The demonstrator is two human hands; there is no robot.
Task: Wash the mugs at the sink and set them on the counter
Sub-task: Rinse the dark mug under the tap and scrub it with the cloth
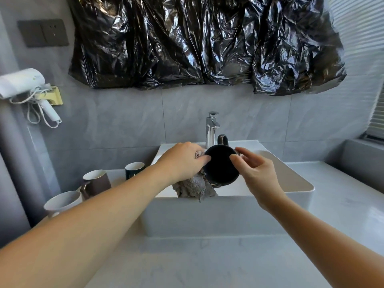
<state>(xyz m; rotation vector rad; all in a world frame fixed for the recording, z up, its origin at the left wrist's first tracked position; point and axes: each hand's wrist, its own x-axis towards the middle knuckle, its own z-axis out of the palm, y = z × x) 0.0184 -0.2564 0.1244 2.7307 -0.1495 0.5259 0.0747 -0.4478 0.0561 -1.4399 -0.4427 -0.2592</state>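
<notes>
Reaching forward over the pale counter (207,265), two bare forearms meet above the white basin (228,213). The right hand (256,173) curls its thumb and fingers round the side of a black mug (221,166), which is tipped so that its flat underside faces the camera and its handle points away, towards the tap. The mug hangs over the basin, between the two hands. The left hand (182,161) presses a grey cloth (194,188) against the mug's other side, fingers bent over the cloth and fingertips touching the edge of the mug's base; the rest of the cloth droops below that hand and over the basin's near rim.

Left of the left forearm, three more mugs stand upright on the counter in a slanting row: a white mug (62,201) nearest, a brown mug (96,182) with a white inside behind it, and a dark green mug (134,170) farthest, just beside the basin.

Beyond the hands a chrome tap (212,128) rises at the basin's back edge. On the grey wall above hangs crinkled black plastic sheeting (197,42), and far left of the left hand a white hairdryer (22,82) sits in a wall holder.
</notes>
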